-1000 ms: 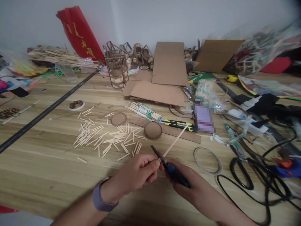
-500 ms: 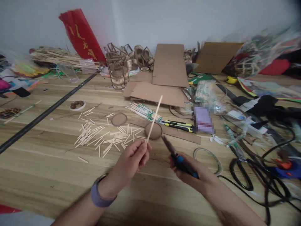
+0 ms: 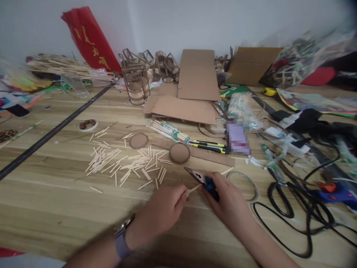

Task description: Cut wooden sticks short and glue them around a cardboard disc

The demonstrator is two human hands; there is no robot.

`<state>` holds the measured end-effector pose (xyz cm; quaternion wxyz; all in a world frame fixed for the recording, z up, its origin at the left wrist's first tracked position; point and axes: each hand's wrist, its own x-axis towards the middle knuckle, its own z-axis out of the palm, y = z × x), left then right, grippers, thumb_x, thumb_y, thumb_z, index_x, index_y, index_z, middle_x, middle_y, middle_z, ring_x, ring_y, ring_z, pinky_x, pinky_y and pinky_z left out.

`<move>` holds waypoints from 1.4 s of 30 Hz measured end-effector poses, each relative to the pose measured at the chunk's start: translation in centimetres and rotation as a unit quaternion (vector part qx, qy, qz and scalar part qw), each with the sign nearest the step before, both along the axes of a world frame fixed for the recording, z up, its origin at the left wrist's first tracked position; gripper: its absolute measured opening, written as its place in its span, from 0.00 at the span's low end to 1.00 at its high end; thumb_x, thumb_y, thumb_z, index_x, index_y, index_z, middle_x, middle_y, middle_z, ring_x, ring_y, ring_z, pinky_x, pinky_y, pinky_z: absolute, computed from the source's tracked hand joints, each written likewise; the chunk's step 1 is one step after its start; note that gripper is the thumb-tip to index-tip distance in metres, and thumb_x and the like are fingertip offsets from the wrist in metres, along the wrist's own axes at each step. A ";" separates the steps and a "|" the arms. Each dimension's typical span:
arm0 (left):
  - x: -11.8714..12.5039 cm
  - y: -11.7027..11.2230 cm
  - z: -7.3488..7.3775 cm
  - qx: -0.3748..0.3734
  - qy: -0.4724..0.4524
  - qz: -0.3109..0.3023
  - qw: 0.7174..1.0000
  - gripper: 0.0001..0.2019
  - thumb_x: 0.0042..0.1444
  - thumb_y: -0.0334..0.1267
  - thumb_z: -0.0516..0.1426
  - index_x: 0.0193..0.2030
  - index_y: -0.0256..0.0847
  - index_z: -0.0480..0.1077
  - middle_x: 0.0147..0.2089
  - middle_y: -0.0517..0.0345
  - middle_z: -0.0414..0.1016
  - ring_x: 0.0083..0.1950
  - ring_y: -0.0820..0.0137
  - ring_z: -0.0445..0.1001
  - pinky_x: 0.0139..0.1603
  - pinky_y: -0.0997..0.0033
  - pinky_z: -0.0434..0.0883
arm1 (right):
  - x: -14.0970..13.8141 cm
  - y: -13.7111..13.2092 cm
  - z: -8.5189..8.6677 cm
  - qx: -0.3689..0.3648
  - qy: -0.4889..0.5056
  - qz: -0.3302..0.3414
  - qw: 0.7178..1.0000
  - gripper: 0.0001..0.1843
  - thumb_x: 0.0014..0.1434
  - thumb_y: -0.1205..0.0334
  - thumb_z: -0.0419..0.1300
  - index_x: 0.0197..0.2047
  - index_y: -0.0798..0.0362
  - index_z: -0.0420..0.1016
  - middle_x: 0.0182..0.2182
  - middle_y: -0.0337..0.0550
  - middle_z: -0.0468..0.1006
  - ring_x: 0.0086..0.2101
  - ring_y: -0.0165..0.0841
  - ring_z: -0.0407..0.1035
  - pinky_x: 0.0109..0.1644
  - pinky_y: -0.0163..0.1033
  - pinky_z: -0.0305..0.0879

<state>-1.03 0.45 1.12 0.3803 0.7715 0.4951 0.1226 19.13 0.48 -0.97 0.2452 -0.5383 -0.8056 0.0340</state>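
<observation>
On my feed, my left hand (image 3: 164,210) sits low in the middle, thumb and forefinger pressed together on the near end of a thin pale wooden stick (image 3: 194,189). The other fingers are curled under. The stick lies almost flat, just above the light wooden plank surface (image 3: 55,193), and slants away to the right. It passes the head of the blue-handled cutting pliers (image 3: 205,181), and its far end shows again beyond my knuckles.

My right hand (image 3: 230,203) is wrapped tightly around the pliers' handles, fingers closed, with the dark pointed nose aimed up and left. I cannot tell whether the blades are biting the stick or merely crossing it.

Just beyond my left hand lies a scattered heap of short cut stick pieces (image 3: 128,163). Behind the pliers is a round brown cardboard disc (image 3: 180,153), with a yellow-and-black utility knife (image 3: 208,146) just to its right. A thin grey ring (image 3: 245,182) lies flat on the planks, touching the right side of my right hand in this view. Looping black cable (image 3: 290,216) sprawls further right. A watch with a lilac strap (image 3: 122,240) is on my left wrist.
</observation>
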 end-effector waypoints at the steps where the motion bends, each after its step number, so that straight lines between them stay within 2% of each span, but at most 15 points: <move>1: 0.1 -0.1 0.0 0.016 0.025 0.001 1.000 0.13 0.66 0.39 0.46 0.32 0.41 0.66 0.28 0.61 0.71 0.30 0.71 0.69 0.29 0.71 0.53 | -0.2 -0.1 -0.1 0.003 -0.010 -0.009 1.000 0.03 0.61 0.62 0.54 0.38 0.51 0.64 0.28 0.43 0.74 0.29 0.40 0.71 0.29 0.39 0.63; 6: 0.4 -0.6 0.0 0.058 0.127 0.002 0.990 0.16 0.67 0.40 0.42 0.36 0.40 0.68 0.32 0.52 0.75 0.34 0.64 0.74 0.31 0.69 0.56 | -0.8 -0.4 -0.1 -0.012 -0.055 -0.036 0.998 0.03 0.59 0.63 0.55 0.37 0.50 0.63 0.27 0.41 0.74 0.27 0.39 0.72 0.28 0.38 0.60; 14: 1.1 -1.1 0.2 0.041 0.186 0.018 0.982 0.17 0.66 0.35 0.40 0.37 0.38 0.69 0.33 0.44 0.76 0.35 0.57 0.76 0.32 0.65 0.59 | -1.6 -0.7 0.1 -0.001 -0.108 -0.065 0.992 0.01 0.57 0.64 0.54 0.33 0.51 0.64 0.28 0.44 0.74 0.27 0.42 0.71 0.30 0.41 0.58; 17: 0.5 -0.5 0.1 0.025 0.085 0.031 0.996 0.15 0.65 0.38 0.42 0.34 0.38 0.67 0.32 0.48 0.75 0.35 0.61 0.74 0.32 0.67 0.60 | -0.8 -0.2 0.4 -0.067 -0.036 -0.051 0.996 0.04 0.59 0.61 0.52 0.33 0.50 0.64 0.27 0.43 0.73 0.28 0.40 0.69 0.31 0.40 0.60; 19: 0.0 0.0 0.0 -0.056 -0.065 0.007 0.996 0.16 0.65 0.45 0.44 0.32 0.40 0.65 0.27 0.57 0.71 0.30 0.69 0.70 0.30 0.71 0.61 | 0.0 0.3 1.0 -0.145 0.056 -0.023 0.988 0.08 0.61 0.57 0.52 0.32 0.50 0.63 0.25 0.39 0.72 0.27 0.36 0.68 0.29 0.37 0.60; 21: -0.2 0.5 -0.2 -0.193 -0.199 0.030 0.960 0.19 0.64 0.53 0.43 0.34 0.41 0.63 0.20 0.65 0.64 0.20 0.74 0.62 0.23 0.75 0.59 | 0.7 0.5 1.6 -0.195 0.128 0.003 0.972 0.10 0.62 0.54 0.51 0.31 0.49 0.63 0.24 0.37 0.71 0.26 0.33 0.66 0.29 0.35 0.60; 22: -0.2 0.7 -0.4 -0.236 -0.249 0.055 0.938 0.20 0.62 0.56 0.45 0.33 0.41 0.62 0.20 0.65 0.65 0.18 0.75 0.61 0.22 0.76 0.58 | 0.9 0.5 1.9 -0.202 0.147 0.011 0.968 0.11 0.62 0.53 0.52 0.31 0.49 0.63 0.24 0.36 0.70 0.26 0.32 0.66 0.29 0.35 0.61; 24: 0.0 0.8 -0.8 -0.287 -0.305 0.080 0.905 0.21 0.58 0.59 0.48 0.32 0.40 0.61 0.24 0.60 0.72 0.20 0.74 0.66 0.22 0.76 0.59 | 0.8 0.3 2.3 -0.204 0.157 0.029 0.966 0.09 0.61 0.55 0.53 0.32 0.50 0.64 0.25 0.37 0.71 0.26 0.32 0.66 0.30 0.35 0.61; 27: 0.6 0.6 -1.3 -0.285 -0.326 0.052 0.900 0.22 0.57 0.57 0.52 0.33 0.37 0.66 0.31 0.53 0.77 0.28 0.70 0.74 0.26 0.75 0.63 | 0.0 -0.4 2.4 -0.227 0.134 0.080 0.961 0.03 0.60 0.62 0.52 0.36 0.51 0.66 0.30 0.41 0.74 0.30 0.34 0.68 0.33 0.36 0.63; 30: 0.8 0.3 -1.5 -0.290 -0.315 0.031 0.903 0.22 0.57 0.57 0.52 0.34 0.37 0.70 0.31 0.54 0.77 0.30 0.69 0.75 0.29 0.74 0.65 | -0.6 -0.8 2.2 -0.220 0.097 0.115 0.964 0.08 0.58 0.69 0.52 0.41 0.52 0.66 0.35 0.46 0.75 0.37 0.38 0.69 0.38 0.39 0.64; 33: 0.7 0.1 -1.6 -0.327 -0.310 0.032 0.892 0.22 0.55 0.59 0.54 0.33 0.38 0.70 0.30 0.55 0.77 0.31 0.68 0.76 0.31 0.72 0.67 | -0.7 -0.7 2.0 -0.199 0.057 0.127 0.970 0.12 0.54 0.73 0.53 0.42 0.52 0.66 0.35 0.47 0.75 0.39 0.40 0.68 0.40 0.41 0.64; 38: 0.6 -0.3 -1.7 -0.347 -0.310 0.027 0.885 0.20 0.55 0.57 0.55 0.29 0.40 0.70 0.29 0.57 0.75 0.30 0.69 0.75 0.35 0.69 0.70 | -0.5 -0.7 2.0 -0.194 0.033 0.145 0.970 0.13 0.54 0.75 0.54 0.42 0.52 0.68 0.36 0.47 0.75 0.39 0.40 0.69 0.41 0.43 0.64; 42: 0.8 -0.2 -1.7 -0.368 -0.340 0.028 0.865 0.19 0.53 0.56 0.57 0.31 0.40 0.69 0.27 0.59 0.73 0.29 0.69 0.74 0.33 0.69 0.70 | -0.7 -0.5 1.8 -0.193 0.080 0.141 0.968 0.13 0.56 0.73 0.53 0.43 0.51 0.69 0.38 0.47 0.76 0.40 0.39 0.70 0.42 0.43 0.67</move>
